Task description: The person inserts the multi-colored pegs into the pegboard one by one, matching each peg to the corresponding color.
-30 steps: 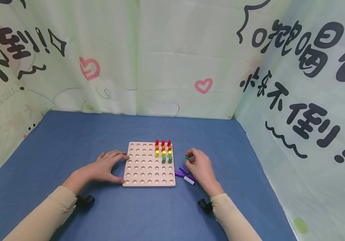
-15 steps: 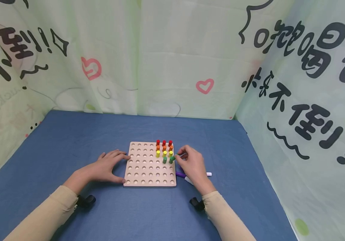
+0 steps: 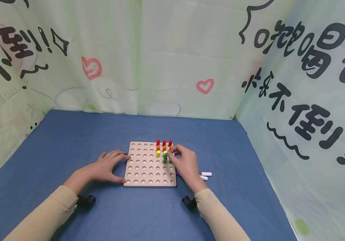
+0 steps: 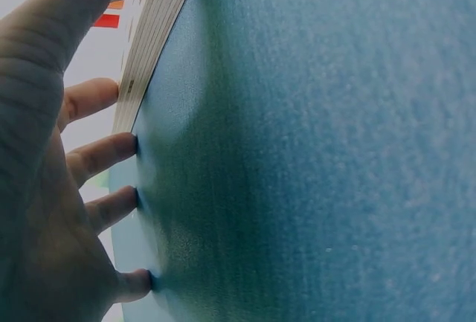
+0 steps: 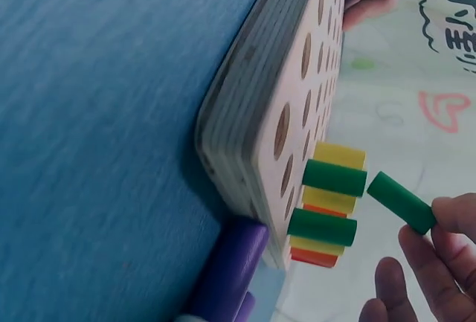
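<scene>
A wooden pegboard (image 3: 143,167) with rows of round holes lies on the blue cloth. Red, orange, yellow and green pegs stand in its far right corner, among them a yellow peg (image 3: 158,154). My right hand (image 3: 185,164) pinches a green peg (image 5: 401,202) between thumb and fingertips; in the right wrist view it is tilted, just off the standing green pegs (image 5: 335,178). My left hand (image 3: 104,167) spreads its fingers along the board's left edge, thumb at the near corner and fingertips further back. The left wrist view shows those fingers (image 4: 104,155) straight against the board and cloth.
Right of the board, partly behind my right hand, lie loose purple pegs (image 5: 227,274) and white pegs (image 3: 206,174). Blue cloth (image 3: 124,214) covers the table, and printed curtains (image 3: 172,67) hang at the back and sides.
My right hand has carried the green peg leftward from beside the board to above the standing green pegs. White pegs formerly behind the hand now show. The left hand stays in place.
</scene>
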`<state>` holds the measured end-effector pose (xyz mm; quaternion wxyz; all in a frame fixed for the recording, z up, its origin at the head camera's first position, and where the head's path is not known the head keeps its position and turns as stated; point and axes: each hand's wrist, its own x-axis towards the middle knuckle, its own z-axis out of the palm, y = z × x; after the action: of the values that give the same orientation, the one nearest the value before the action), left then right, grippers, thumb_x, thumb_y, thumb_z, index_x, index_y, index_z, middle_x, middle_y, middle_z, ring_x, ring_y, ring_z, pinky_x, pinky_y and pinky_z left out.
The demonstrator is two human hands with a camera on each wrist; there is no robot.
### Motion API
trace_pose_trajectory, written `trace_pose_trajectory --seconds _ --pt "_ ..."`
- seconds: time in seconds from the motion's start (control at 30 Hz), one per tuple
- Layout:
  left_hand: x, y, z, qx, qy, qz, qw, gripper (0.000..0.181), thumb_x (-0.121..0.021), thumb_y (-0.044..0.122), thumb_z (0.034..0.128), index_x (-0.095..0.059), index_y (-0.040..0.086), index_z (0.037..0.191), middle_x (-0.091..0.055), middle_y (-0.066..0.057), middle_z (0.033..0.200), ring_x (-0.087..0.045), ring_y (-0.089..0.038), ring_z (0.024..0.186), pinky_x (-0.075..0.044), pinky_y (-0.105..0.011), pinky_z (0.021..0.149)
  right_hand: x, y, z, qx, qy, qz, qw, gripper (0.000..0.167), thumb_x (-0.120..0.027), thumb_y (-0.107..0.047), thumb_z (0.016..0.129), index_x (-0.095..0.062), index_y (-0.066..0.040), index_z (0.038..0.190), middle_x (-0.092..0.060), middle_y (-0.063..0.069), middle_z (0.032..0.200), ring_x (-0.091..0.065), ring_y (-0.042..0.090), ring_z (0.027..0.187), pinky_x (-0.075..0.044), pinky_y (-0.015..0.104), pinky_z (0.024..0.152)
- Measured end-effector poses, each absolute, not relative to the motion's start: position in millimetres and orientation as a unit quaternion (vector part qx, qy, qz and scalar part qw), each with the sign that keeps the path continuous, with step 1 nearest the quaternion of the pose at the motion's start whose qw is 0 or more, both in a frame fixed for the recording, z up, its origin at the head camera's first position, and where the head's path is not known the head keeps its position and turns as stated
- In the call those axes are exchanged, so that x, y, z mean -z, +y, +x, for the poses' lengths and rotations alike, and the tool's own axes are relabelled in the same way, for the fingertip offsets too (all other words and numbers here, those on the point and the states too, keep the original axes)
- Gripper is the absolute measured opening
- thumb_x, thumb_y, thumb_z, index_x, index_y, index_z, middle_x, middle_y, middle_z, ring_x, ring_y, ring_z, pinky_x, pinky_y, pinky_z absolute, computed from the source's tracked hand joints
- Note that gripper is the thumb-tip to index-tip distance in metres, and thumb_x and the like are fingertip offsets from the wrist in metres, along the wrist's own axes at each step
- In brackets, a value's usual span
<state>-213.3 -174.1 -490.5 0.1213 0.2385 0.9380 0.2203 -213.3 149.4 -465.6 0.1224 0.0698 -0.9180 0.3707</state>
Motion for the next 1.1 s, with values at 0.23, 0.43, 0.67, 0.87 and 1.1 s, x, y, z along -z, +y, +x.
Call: trace_pose_trajectory --seconds 0.23,0.43,0.67,0.87,1.1 --pt "492.9 -175.0 -214.7 -0.215 0.939 0.241 0.120 0.087 -0.081 0.063 0.0790 -0.052 0.021 0.149 -0.041 -0.016 0.160 -0.031 -0.045 0.151 -0.016 -0.082 0.111 466.7 140.3 -213.2 -0.353 -0.929 0.063 0.095 0.009 -0.078 -0.029 0.093 -0.072 -0.023 0.090 -0.074 -0.002 0.092 -0.068 0.025 0.094 -0.049 0.039 0.076" --pt "492.1 -175.5 -214.3 -0.219 0.938 0.242 0.120 0.086 -0.082 0.061 0.0790 -0.052 0.020 0.149 -0.041 -0.017 0.160 -0.031 -0.046 0.150 -0.016 -0.082 0.111 470.0 133.3 -215.4 -0.331 -0.939 0.059 0.068 0.012 -0.080 -0.030 0.091 -0.071 -0.024 0.087 -0.069 -0.004 0.087 -0.056 0.017 0.082 -0.043 0.033 0.071" --pt "493.2 -175.5 -215.0 -0.220 0.937 0.241 0.124 0.087 -0.081 0.063 0.0790 -0.052 0.020 0.149 -0.040 -0.017 0.160 -0.030 -0.044 0.151 -0.015 -0.082 0.112 473.5 129.5 -216.9 -0.319 -0.944 0.063 0.062 0.013 -0.081 -0.030 0.091 -0.071 -0.025 0.084 -0.064 -0.007 0.081 -0.050 0.016 0.081 -0.041 0.033 0.069" --pt "494.2 -175.4 -216.2 -0.217 0.937 0.242 0.124 0.087 -0.080 0.064 0.0791 -0.052 0.021 0.150 -0.039 -0.016 0.161 -0.029 -0.044 0.152 -0.014 -0.081 0.112 475.6 129.8 -218.3 -0.314 -0.945 0.069 0.064 0.013 -0.081 -0.030 0.091 -0.071 -0.025 0.083 -0.064 -0.007 0.080 -0.050 0.016 0.080 -0.041 0.032 0.067" --pt "494.6 -175.8 -216.6 -0.217 0.938 0.242 0.123 0.088 -0.080 0.064 0.0791 -0.052 0.020 0.150 -0.039 -0.017 0.161 -0.029 -0.045 0.152 -0.014 -0.082 0.112 476.4 129.5 -220.1 -0.304 -0.948 0.077 0.058 0.007 -0.078 -0.030 0.093 -0.078 -0.024 0.090 -0.070 -0.009 0.084 -0.053 0.015 0.085 -0.043 0.033 0.073"
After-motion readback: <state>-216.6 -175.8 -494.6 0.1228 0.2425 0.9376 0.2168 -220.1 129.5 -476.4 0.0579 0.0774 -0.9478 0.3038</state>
